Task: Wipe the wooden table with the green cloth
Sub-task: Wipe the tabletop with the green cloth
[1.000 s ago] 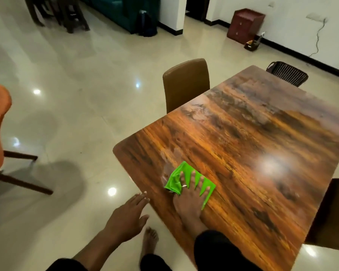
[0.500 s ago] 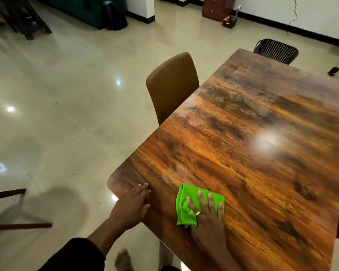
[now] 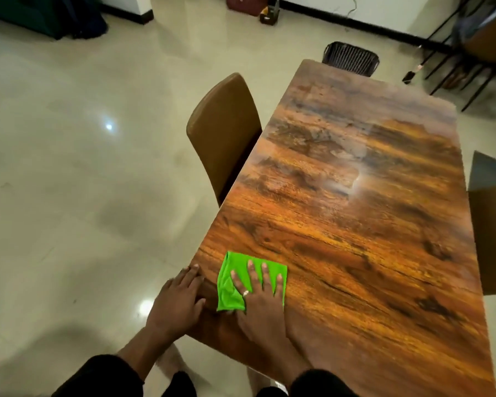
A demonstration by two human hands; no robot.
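A long wooden table (image 3: pixel 355 224) with dark streaked grain runs away from me. The folded green cloth (image 3: pixel 232 282) lies flat near the table's near left corner. My right hand (image 3: pixel 259 299) presses down on the cloth with fingers spread, a ring on one finger. My left hand (image 3: pixel 178 305) rests flat on the table's left corner edge, fingers apart, holding nothing, just left of the cloth.
A brown chair (image 3: pixel 224 133) is tucked in at the table's left side. A black wire basket (image 3: pixel 351 57) stands beyond the far end. Another chair (image 3: pixel 490 224) sits at the right side. Glossy tiled floor (image 3: pixel 83 181) spreads to the left.
My left hand has come from off the table to rest on its corner edge. My right hand and the cloth stay near that corner, and my view has swung to look along the table.
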